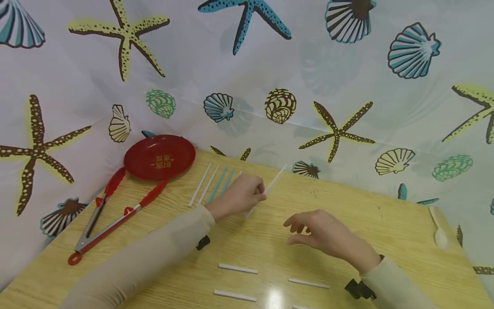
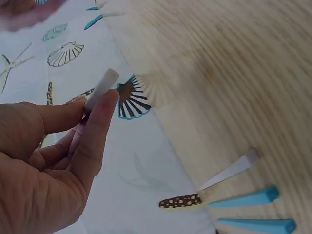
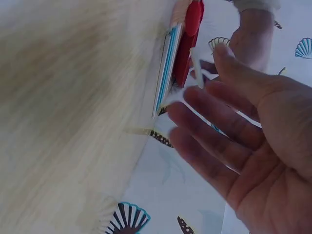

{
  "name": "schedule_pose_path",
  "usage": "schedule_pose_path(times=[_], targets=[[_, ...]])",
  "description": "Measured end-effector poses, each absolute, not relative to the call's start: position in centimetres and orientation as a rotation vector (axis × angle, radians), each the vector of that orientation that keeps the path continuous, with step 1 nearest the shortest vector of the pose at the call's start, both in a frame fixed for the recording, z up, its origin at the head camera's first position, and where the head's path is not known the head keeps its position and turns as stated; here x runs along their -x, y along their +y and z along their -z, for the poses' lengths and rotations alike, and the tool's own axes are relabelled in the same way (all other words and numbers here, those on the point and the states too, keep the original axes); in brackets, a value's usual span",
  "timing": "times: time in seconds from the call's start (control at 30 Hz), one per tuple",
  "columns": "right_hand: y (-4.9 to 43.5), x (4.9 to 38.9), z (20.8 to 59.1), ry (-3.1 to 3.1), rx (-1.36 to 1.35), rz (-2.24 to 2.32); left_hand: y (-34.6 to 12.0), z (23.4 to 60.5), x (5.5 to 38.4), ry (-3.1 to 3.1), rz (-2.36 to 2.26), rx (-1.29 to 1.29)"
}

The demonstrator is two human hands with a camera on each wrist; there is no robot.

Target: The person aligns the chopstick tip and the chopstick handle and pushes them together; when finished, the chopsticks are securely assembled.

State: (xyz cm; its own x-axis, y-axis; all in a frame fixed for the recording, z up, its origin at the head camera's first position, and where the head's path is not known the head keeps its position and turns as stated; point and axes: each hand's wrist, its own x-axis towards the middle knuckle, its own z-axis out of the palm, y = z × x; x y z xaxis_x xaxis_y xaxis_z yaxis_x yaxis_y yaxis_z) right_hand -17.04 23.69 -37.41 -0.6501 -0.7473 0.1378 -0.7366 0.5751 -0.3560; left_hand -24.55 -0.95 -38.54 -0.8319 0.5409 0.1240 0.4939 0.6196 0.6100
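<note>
In the head view my left hand (image 1: 240, 194) pinches a thin white stick (image 1: 277, 176), held slanting over the table. The left wrist view shows the end of this stick (image 2: 103, 88) between thumb and fingers. Beside the hand lies a row of white sticks (image 1: 200, 184) and blue sticks (image 1: 217, 184), partly covered by the hand. To the right, my right hand (image 1: 324, 234) hovers above the wood with loosely bent fingers and holds nothing. Its palm and spread fingers show in the right wrist view.
A red oval plate (image 1: 160, 157) stands at the back left, with red-handled tongs (image 1: 112, 223) before it. Several white sticks (image 1: 237, 268) lie near the front. A pale spoon (image 1: 440, 236) is at the right edge. A shell-patterned cloth (image 1: 254, 141) hangs behind the table.
</note>
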Motion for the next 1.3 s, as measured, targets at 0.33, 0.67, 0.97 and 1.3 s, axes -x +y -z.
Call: schedule_pose_path(times=[0.33,0.67,0.97,1.3], targets=[[24.3,14.3,39.2,2.493,1.114,0.559,-2.6,39.2,26.0,2.566,-1.235,-0.48],[24.8,13.9,40.7,2.486,1.083,0.522,-3.8,40.1,26.8,2.609,-1.038,-0.404],[25.0,14.0,41.0,2.457,1.028,0.556,-4.1,40.8,27.2,2.703,-0.844,-0.416],[25.3,13.8,41.2,2.456,1.058,0.574,-4.0,41.2,27.8,2.772,-0.741,-0.432]])
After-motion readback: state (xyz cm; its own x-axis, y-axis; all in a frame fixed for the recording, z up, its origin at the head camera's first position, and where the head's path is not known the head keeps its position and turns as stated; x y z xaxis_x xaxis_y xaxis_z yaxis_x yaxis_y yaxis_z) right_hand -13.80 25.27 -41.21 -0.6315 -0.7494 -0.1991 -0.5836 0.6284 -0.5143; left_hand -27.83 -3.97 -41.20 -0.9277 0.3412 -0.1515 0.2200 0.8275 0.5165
